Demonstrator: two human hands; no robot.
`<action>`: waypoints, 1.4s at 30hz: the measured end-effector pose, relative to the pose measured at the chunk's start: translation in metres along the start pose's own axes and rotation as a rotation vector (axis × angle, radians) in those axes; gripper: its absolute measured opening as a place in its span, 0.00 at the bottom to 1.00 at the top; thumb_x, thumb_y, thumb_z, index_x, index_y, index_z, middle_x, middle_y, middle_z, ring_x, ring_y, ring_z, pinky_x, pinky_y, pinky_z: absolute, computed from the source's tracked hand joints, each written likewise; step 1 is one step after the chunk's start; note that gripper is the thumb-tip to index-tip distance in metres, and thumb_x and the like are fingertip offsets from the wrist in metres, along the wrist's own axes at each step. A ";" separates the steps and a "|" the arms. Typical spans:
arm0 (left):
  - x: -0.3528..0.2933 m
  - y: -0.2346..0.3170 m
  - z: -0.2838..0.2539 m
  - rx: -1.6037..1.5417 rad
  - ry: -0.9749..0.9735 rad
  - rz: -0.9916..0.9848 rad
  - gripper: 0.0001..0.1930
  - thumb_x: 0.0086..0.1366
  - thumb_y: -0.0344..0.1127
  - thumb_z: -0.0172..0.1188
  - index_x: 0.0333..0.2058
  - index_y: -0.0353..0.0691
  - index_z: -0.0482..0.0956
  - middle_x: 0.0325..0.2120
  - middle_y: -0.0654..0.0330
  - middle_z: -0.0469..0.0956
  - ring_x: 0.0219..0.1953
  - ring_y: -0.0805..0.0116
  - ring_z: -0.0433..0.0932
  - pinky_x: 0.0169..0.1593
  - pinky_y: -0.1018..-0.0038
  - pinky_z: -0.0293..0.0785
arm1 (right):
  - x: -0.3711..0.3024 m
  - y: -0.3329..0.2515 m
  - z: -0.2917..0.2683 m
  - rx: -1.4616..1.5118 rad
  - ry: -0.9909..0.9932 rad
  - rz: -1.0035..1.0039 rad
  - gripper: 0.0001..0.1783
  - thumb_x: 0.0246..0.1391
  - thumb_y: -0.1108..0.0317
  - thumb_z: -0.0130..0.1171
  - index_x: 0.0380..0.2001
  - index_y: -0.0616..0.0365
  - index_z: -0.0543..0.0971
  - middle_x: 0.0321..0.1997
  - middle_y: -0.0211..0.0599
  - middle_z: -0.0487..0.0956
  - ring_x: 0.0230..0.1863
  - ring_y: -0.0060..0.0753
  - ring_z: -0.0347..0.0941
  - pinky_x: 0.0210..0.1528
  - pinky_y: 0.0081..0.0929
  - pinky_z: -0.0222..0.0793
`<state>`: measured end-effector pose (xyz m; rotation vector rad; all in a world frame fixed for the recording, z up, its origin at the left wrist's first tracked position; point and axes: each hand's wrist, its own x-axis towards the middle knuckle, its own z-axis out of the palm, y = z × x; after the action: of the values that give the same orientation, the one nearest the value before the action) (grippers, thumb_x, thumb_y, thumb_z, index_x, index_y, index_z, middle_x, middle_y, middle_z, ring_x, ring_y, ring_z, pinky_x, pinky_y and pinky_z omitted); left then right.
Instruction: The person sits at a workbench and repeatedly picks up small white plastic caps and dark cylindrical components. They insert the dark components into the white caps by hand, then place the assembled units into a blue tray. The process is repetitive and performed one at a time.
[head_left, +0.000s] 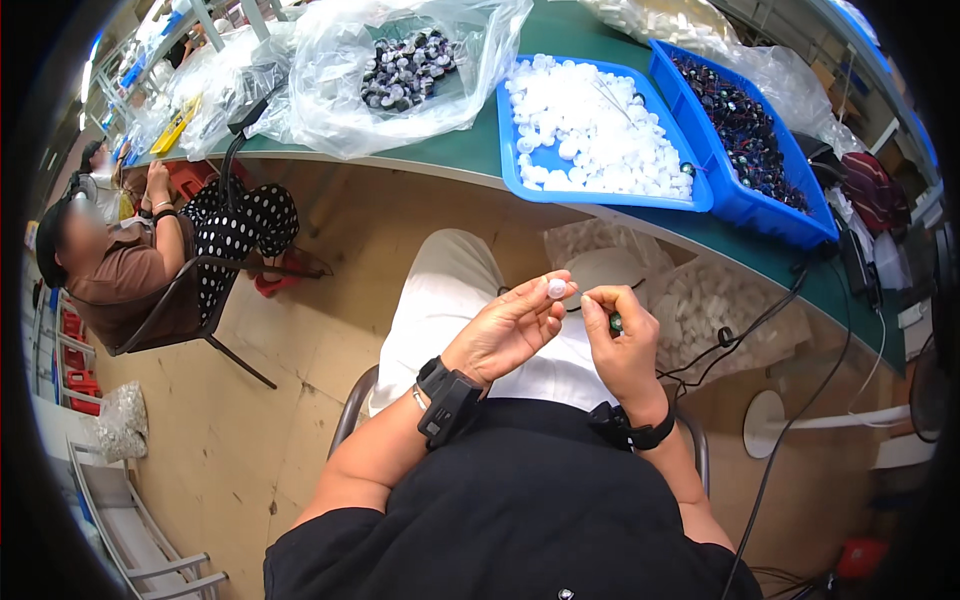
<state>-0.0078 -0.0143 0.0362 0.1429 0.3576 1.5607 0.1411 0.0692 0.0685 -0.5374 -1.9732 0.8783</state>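
- Left hand (505, 330): over the lap, below the surface's near edge, fingers curled, white cap (556, 288) pinched at the fingertips.
- Right hand (622, 345): just beside the left, fingers closed on a small dark part (616, 322); part mostly hidden, can't tell more than dark with a green tint.
- Cap and dark part are close, not touching as far as I can see.
- Both wrists carry black strap-on units (447, 398).
- Surface (470, 150): green top, curved near edge runs across the upper frame.
- Shallow blue tray (508, 150) at the near edge, full of white caps.
- Deeper blue bin (760, 205) touching the tray's right side, full of dark parts.
- Clear bag (340, 110) left of the tray, open, holding dark parts; more clear bags toward the far left end of the surface.
- Under the surface, right of the knees: bags of white caps (700, 300).
- Black cables (790, 330) hang from the right part of the near edge down past those bags.
- Another person (120, 270) sits on a black chair at left, at the same surface, well apart from the hands.
- Floor: tan board (260, 420).
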 end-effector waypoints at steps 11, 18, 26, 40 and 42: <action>0.003 -0.009 -0.008 -0.112 0.060 -0.075 0.15 0.69 0.43 0.53 0.45 0.37 0.73 0.38 0.60 0.73 0.34 0.76 0.71 0.40 0.79 0.72 | -0.002 0.003 0.000 -0.107 -0.056 -0.042 0.05 0.47 0.76 0.62 0.25 0.58 0.75 0.11 0.31 0.68 0.12 0.28 0.65 0.17 0.26 0.59; 0.004 -0.011 -0.007 -0.161 0.150 -0.123 0.13 0.68 0.44 0.55 0.39 0.40 0.73 0.29 0.63 0.74 0.28 0.78 0.70 0.33 0.82 0.71 | -0.002 0.004 0.001 -0.102 -0.072 -0.037 0.05 0.47 0.76 0.62 0.25 0.58 0.75 0.11 0.31 0.69 0.13 0.28 0.67 0.18 0.26 0.60; 0.003 -0.012 -0.011 -0.205 0.047 -0.133 0.17 0.70 0.40 0.51 0.49 0.31 0.68 0.29 0.64 0.69 0.27 0.78 0.65 0.32 0.83 0.69 | -0.003 0.007 0.001 -0.119 -0.107 -0.024 0.05 0.46 0.76 0.62 0.24 0.59 0.75 0.12 0.33 0.70 0.13 0.27 0.68 0.18 0.25 0.61; 0.005 -0.012 -0.011 -0.200 0.075 -0.198 0.20 0.73 0.42 0.46 0.53 0.31 0.65 0.28 0.67 0.66 0.25 0.81 0.62 0.29 0.85 0.66 | -0.005 0.015 0.004 -0.134 -0.108 0.090 0.04 0.46 0.74 0.61 0.23 0.59 0.76 0.12 0.35 0.71 0.13 0.30 0.69 0.19 0.26 0.63; 0.005 -0.013 -0.013 -0.202 0.079 -0.201 0.20 0.73 0.43 0.46 0.52 0.31 0.66 0.28 0.67 0.66 0.25 0.81 0.61 0.29 0.85 0.65 | -0.005 0.015 0.004 -0.143 -0.113 0.102 0.04 0.46 0.74 0.61 0.23 0.59 0.76 0.12 0.35 0.71 0.13 0.31 0.69 0.19 0.27 0.63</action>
<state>0.0000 -0.0112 0.0199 -0.1097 0.2656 1.3968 0.1407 0.0742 0.0530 -0.6893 -2.1382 0.8498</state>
